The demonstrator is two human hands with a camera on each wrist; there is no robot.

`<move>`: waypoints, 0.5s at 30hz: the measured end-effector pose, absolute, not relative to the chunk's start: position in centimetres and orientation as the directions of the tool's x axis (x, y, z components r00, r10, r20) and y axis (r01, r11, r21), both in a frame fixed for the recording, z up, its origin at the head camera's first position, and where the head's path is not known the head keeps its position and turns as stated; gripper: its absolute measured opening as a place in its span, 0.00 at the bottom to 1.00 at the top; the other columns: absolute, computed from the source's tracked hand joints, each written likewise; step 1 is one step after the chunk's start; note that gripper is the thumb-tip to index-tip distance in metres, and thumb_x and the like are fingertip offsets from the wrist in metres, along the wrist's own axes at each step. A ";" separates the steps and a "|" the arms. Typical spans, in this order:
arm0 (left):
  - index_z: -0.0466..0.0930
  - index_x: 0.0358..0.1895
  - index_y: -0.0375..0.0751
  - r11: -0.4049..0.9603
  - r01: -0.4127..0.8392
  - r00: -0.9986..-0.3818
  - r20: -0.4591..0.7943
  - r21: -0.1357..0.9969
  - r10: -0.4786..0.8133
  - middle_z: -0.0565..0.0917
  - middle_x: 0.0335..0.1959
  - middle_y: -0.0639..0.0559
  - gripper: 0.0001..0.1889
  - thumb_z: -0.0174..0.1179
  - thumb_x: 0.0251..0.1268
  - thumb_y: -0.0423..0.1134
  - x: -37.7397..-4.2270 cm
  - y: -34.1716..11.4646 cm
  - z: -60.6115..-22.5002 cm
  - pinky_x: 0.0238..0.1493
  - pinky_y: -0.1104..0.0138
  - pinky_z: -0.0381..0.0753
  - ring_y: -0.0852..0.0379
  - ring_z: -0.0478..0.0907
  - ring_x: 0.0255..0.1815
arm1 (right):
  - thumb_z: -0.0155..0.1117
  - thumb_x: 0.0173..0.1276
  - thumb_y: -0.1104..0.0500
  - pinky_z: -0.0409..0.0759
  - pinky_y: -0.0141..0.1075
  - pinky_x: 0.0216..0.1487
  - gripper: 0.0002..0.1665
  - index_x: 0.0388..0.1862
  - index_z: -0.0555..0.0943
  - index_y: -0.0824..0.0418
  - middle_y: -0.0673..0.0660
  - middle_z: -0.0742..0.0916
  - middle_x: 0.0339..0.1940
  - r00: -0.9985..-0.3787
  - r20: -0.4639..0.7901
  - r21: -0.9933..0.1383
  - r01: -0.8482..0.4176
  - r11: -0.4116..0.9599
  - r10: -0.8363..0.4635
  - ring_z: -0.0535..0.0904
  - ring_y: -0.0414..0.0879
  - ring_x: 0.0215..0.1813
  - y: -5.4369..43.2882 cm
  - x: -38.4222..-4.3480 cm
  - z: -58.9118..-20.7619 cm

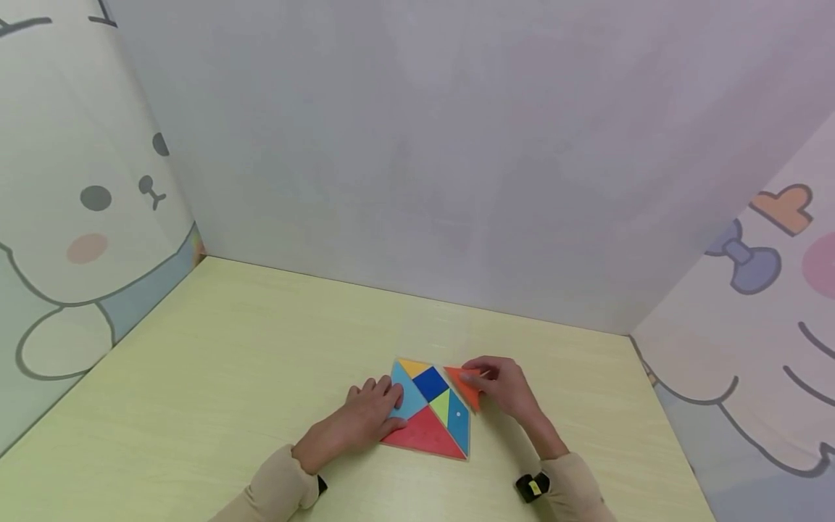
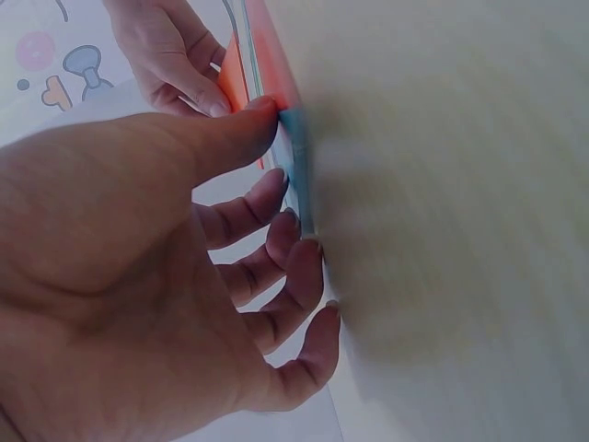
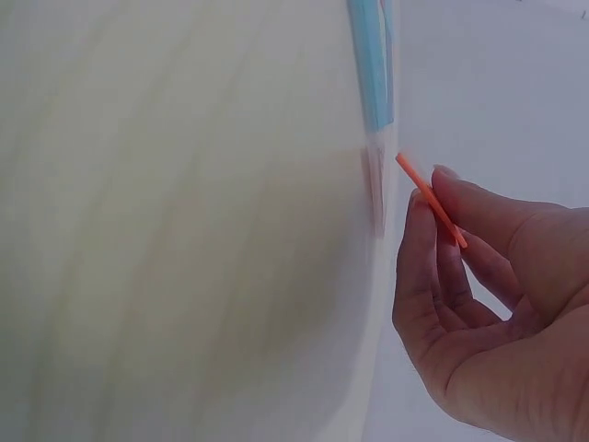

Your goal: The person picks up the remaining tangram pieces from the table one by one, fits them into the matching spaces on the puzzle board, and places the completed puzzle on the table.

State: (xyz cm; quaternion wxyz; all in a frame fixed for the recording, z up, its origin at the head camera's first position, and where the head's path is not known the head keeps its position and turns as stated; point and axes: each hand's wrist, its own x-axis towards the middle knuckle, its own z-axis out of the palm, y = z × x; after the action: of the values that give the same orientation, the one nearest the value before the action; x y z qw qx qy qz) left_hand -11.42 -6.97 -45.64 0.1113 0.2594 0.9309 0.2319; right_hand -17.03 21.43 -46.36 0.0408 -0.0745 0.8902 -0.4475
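Observation:
A tangram puzzle (image 1: 424, 436) of coloured pieces lies flat on the table, with red and light blue triangles, a dark blue square (image 1: 430, 383), and smaller yellow, green and blue pieces. Along its left edge rests my left hand (image 1: 367, 417), thumb and bent fingers spread and touching the edge. My right hand (image 1: 512, 390) pinches an orange triangle (image 1: 462, 387) between thumb and fingers at the puzzle's upper right corner. Seen edge-on in the right wrist view, the orange triangle (image 3: 431, 201) is tilted and raised off the table. Part of the light blue triangle is hidden under my left fingers.
The pale yellow tabletop (image 1: 228, 377) spreads around the puzzle on all sides. A plain light wall (image 1: 417, 159) stands behind it, and panels with cartoon animals (image 1: 59, 217) rise at both sides.

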 end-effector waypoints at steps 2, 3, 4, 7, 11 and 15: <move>0.69 0.43 0.47 0.759 0.435 -0.839 -0.087 0.485 0.537 0.66 0.37 0.55 0.15 0.65 0.71 0.48 -11.4 -7.0 -45.7 0.37 0.60 0.61 0.55 0.65 0.42 | 0.76 0.65 0.58 0.80 0.32 0.33 0.10 0.45 0.90 0.58 0.49 0.88 0.36 -0.984 -0.002 -0.799 -0.105 0.593 -0.177 0.80 0.45 0.35 21.3 -17.1 -46.4; 0.69 0.43 0.47 0.756 0.434 -0.839 -0.086 0.489 0.537 0.66 0.37 0.55 0.14 0.65 0.72 0.48 -11.4 -7.0 -45.7 0.37 0.60 0.61 0.55 0.64 0.42 | 0.76 0.66 0.58 0.80 0.32 0.33 0.10 0.45 0.90 0.58 0.49 0.88 0.36 -0.984 0.000 -0.796 -0.109 0.595 -0.181 0.79 0.45 0.35 21.2 -17.1 -46.5; 0.69 0.43 0.47 0.754 0.433 -0.839 -0.085 0.494 0.537 0.66 0.37 0.55 0.14 0.65 0.72 0.48 -11.4 -7.0 -45.7 0.37 0.60 0.61 0.55 0.64 0.42 | 0.76 0.66 0.58 0.80 0.32 0.33 0.10 0.45 0.90 0.57 0.49 0.88 0.36 -0.983 0.000 -0.793 -0.113 0.599 -0.185 0.79 0.45 0.36 21.1 -17.1 -46.5; 0.69 0.43 0.47 0.750 0.436 -0.838 -0.080 0.497 0.540 0.66 0.37 0.54 0.14 0.65 0.72 0.47 -11.3 -7.1 -45.6 0.36 0.59 0.60 0.55 0.64 0.42 | 0.76 0.66 0.58 0.80 0.32 0.33 0.09 0.44 0.90 0.56 0.48 0.87 0.36 -0.982 -0.001 -0.784 -0.117 0.609 -0.189 0.79 0.45 0.36 20.9 -17.2 -46.5; 0.69 0.42 0.47 0.751 0.439 -0.838 -0.078 0.493 0.541 0.66 0.37 0.54 0.14 0.66 0.71 0.47 -11.2 -7.0 -45.5 0.37 0.59 0.60 0.54 0.64 0.42 | 0.76 0.66 0.59 0.79 0.32 0.33 0.08 0.44 0.90 0.56 0.48 0.87 0.36 -0.980 0.001 -0.773 -0.126 0.621 -0.197 0.79 0.46 0.36 20.5 -17.1 -46.3; 0.69 0.42 0.47 0.754 0.437 -0.839 -0.079 0.490 0.538 0.66 0.37 0.54 0.15 0.66 0.71 0.47 -11.3 -7.0 -45.5 0.37 0.59 0.60 0.55 0.64 0.41 | 0.76 0.66 0.60 0.79 0.32 0.32 0.08 0.43 0.89 0.58 0.49 0.87 0.35 -0.978 0.022 -0.762 -0.150 0.630 -0.207 0.79 0.45 0.36 20.4 -17.1 -46.3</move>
State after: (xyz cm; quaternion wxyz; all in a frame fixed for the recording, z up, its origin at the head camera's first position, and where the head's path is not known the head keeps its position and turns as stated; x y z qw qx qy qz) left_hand -11.27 -6.99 -45.48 0.1078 0.2620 0.9303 0.2330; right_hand -17.10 20.37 -46.26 0.0339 -0.0989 0.9022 -0.4184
